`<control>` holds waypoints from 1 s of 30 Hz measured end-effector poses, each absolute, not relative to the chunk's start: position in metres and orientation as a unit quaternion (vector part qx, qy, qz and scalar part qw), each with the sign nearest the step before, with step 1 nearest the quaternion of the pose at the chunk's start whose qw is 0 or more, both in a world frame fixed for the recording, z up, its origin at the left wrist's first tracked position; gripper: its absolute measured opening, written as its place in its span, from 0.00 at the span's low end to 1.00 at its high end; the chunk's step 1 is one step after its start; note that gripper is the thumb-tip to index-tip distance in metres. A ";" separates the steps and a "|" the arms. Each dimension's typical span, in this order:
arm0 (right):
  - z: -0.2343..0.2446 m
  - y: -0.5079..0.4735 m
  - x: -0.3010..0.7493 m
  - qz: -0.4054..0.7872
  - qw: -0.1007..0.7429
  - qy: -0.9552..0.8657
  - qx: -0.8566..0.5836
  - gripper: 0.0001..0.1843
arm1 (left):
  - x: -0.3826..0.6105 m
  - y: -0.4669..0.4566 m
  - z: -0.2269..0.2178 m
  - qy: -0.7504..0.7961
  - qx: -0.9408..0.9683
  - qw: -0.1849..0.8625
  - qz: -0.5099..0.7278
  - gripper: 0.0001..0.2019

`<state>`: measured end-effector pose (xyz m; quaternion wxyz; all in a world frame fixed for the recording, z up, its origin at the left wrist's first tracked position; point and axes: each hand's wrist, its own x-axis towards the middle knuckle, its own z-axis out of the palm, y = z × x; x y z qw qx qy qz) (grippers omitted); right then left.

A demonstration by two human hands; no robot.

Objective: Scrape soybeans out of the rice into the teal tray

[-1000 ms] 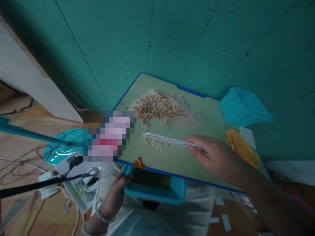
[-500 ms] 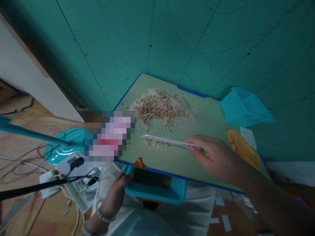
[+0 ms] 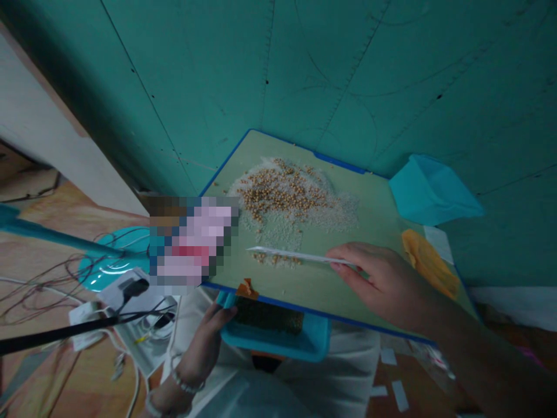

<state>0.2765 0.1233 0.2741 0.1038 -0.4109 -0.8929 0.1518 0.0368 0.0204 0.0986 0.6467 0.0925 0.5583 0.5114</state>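
One white strip, right hand pinching | one tub, left hand gripping (beans: dozens)

The thin white strip, long and pointed at its left tip, lies roughly level across the pale green surface, its other end pinched in the right hand. Along its near side runs a small row of tan beans and pale grains. Beyond it spreads the main heap, round beans crowded over whitish grains that thin out toward the right. Below the near edge sits a rectangular blue tray, partly covered by that edge, with dark, small contents; the left hand grips its left end.
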 end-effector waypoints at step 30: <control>0.278 0.108 0.261 0.179 0.091 -0.900 -0.387 0.12 | 0.030 0.028 0.107 0.563 0.080 0.623 0.538 0.13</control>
